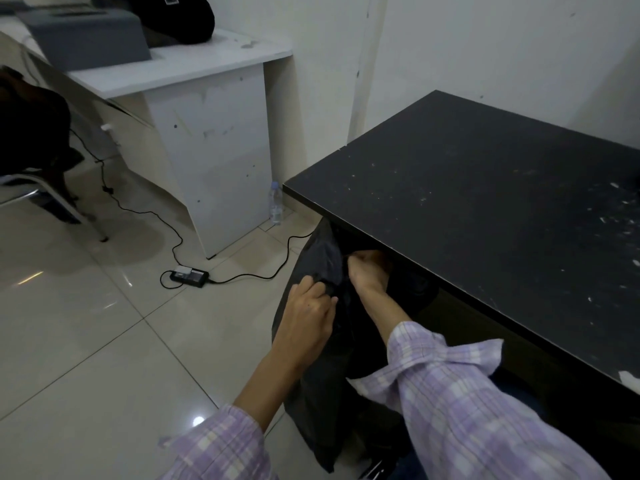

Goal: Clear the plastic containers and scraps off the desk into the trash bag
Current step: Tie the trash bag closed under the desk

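Trash bag point(322, 258) gripped by left hand point(310, 306) and right hand point(369, 271) beside desk point(485, 188).

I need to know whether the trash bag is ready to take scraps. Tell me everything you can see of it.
The trash bag is black, thin, glossy plastic, wrinkled and limp. It hangs beside the near left edge of the black desk, its top partly under the desk edge, its bottom reaching toward the tiled floor. The left hand pinches a fold near its top; the right hand grips the plastic just under the desk edge. Its mouth looks gathered rather than spread open; nothing of its contents shows.
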Demonstrator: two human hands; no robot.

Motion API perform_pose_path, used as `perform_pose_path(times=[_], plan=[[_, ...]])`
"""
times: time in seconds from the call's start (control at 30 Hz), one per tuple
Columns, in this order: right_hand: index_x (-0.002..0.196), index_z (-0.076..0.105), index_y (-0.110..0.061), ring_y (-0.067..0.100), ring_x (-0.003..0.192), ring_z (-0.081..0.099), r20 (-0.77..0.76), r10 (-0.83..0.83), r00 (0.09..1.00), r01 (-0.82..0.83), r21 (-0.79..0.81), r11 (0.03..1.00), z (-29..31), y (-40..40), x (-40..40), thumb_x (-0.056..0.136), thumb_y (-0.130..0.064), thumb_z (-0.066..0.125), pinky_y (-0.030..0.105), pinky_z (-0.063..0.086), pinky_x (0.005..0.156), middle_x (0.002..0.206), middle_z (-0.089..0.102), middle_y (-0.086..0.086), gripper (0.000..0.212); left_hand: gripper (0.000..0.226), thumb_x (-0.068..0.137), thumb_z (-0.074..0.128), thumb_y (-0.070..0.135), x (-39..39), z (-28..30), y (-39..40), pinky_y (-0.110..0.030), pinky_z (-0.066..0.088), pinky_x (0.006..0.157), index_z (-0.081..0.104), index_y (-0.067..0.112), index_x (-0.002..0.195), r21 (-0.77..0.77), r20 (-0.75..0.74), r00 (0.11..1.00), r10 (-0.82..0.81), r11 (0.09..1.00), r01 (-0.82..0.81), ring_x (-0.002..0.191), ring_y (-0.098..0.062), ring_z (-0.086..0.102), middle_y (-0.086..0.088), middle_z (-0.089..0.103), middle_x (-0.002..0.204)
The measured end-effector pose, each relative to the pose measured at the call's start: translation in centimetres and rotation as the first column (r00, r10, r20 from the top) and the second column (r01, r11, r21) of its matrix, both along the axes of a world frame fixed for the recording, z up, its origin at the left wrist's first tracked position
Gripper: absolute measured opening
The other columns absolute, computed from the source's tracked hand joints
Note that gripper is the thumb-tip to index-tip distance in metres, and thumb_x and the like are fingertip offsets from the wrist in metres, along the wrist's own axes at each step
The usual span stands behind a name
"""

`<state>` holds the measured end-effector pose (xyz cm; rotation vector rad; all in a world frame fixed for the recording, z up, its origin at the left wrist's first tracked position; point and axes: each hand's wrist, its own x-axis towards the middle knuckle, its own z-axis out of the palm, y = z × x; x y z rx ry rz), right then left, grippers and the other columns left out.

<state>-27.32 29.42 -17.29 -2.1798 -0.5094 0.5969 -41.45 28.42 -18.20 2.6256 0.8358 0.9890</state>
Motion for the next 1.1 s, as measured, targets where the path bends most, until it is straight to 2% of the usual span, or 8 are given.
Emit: perform_pose_path(times=[0.27, 0.43, 0.57, 0.7, 0.8, 0.87, 0.97, 1.1], plan=[[0.101, 0.070, -0.005, 0.031, 0.098, 0.064, 0.074, 0.048, 0.996, -0.042, -0.072, 0.996, -0.5, 0.9, 0.1, 0.085, -0.012, 0.047, 0.023, 0.039, 0.070, 0.107, 0.068, 0.017, 0.029, 0.028, 0.081, 0.062, 0.001, -1.3, -1.0, 0.0, -0.034, 0.038, 0.061, 0.054, 0.003, 0.054, -0.108, 0.007, 0.999, -0.041, 0.993, 0.042, 0.069, -0.017, 0.041, -0.007, 0.051, 0.060], [0.109, 0.059, -0.009, 0.020, 0.095, 0.053, -0.093, 0.279, 0.956, -0.277, 0.029, 0.960, -0.3, 0.2, 1.4, 0.093, -0.012, 0.046, 0.026, 0.039, 0.077, 0.099, 0.057, 0.006, 0.021, 0.033, 0.088, 0.058, 0.015, -1.5, -1.2, 0.7, -0.034, 0.037, 0.058, 0.048, 0.009, 0.057, -0.248, -0.113, 0.994, 0.002, 0.968, -0.031, 0.065, -0.028, 0.053, -0.009, 0.053, 0.062], [0.104, 0.051, -0.006, 0.015, 0.082, 0.051, -0.158, 0.364, 0.918, -0.346, 0.132, 0.929, 0.9, -1.0, 2.0, 0.097, -0.012, 0.049, 0.014, 0.040, 0.060, 0.079, 0.051, -0.001, 0.009, 0.029, 0.090, 0.051, 0.033, -0.5, -1.5, 0.8, -0.031, 0.035, 0.057, 0.035, 0.014, 0.076, -0.425, -0.205, 0.973, 0.105, 0.886, -0.185, 0.074, -0.033, 0.056, -0.013, 0.055, 0.074], [0.114, 0.055, 0.009, 0.014, 0.067, 0.053, -0.249, 0.418, 0.874, -0.398, 0.127, 0.908, 1.9, -2.3, 2.4, 0.090, -0.002, 0.059, 0.005, 0.041, 0.049, 0.088, 0.058, 0.012, 0.027, 0.033, 0.091, 0.054, 0.037, 0.1, -1.3, 1.1, -0.033, 0.036, 0.061, 0.037, 0.010, 0.081, -0.474, -0.235, 0.962, 0.140, 0.847, -0.239, 0.083, -0.036, 0.057, -0.018, 0.059, 0.087], [0.088, 0.058, -0.003, 0.012, 0.063, 0.050, -0.248, 0.413, 0.876, -0.407, 0.078, 0.910, 1.8, -2.2, 2.4, 0.090, -0.003, 0.059, 0.005, 0.039, 0.047, 0.077, 0.056, 0.006, 0.002, 0.029, 0.094, 0.050, 0.034, 0.5, -1.1, 1.1, -0.036, 0.037, 0.064, 0.043, 0.008, 0.084, -0.439, -0.305, 0.941, 0.149, 0.854, -0.277, 0.090, -0.039, 0.058, -0.020, 0.061, 0.094], [0.089, 0.058, 0.000, 0.014, 0.072, 0.053, -0.207, 0.347, 0.915, -0.347, 0.036, 0.937, 1.1, -1.7, 2.4, 0.090, -0.001, 0.057, 0.012, 0.042, 0.057, 0.082, 0.055, 0.005, 0.002, 0.029, 0.096, 0.046, 0.034, 1.1, -1.0, 0.8, -0.036, 0.038, 0.065, 0.053, 0.006, 0.092, -0.364, -0.382, 0.912, 0.151, 0.882, -0.298, 0.093, -0.038, 0.060, -0.019, 0.062, 0.098], [0.113, 0.060, 0.008, 0.015, 0.092, 0.050, -0.096, 0.325, 0.941, -0.333, -0.076, 0.940, 0.3, -0.8, 2.4, 0.088, 0.005, 0.041, 0.022, 0.036, 0.075, 0.097, 0.054, 0.007, 0.031, 0.031, 0.098, 0.041, 0.035, 1.6, -0.8, -0.1, -0.033, 0.034, 0.063, 0.059, 0.009, 0.099, -0.229, -0.442, 0.883, 0.155, 0.933, -0.278, 0.092, -0.032, 0.063, -0.014, 0.064, 0.098], [0.115, 0.060, 0.001, 0.028, 0.108, 0.058, -0.071, 0.261, 0.963, -0.269, -0.129, 0.955, 0.2, 0.1, 2.1, 0.089, -0.003, 0.038, 0.030, 0.041, 0.086, 0.116, 0.062, 0.017, 0.035, 0.032, 0.099, 0.039, 0.032, 1.3, -0.6, 0.0, -0.032, 0.035, 0.062, 0.061, 0.009, 0.096, -0.253, -0.391, 0.913, 0.112, 0.941, -0.223, 0.088, -0.032, 0.062, -0.014, 0.065, 0.093]])
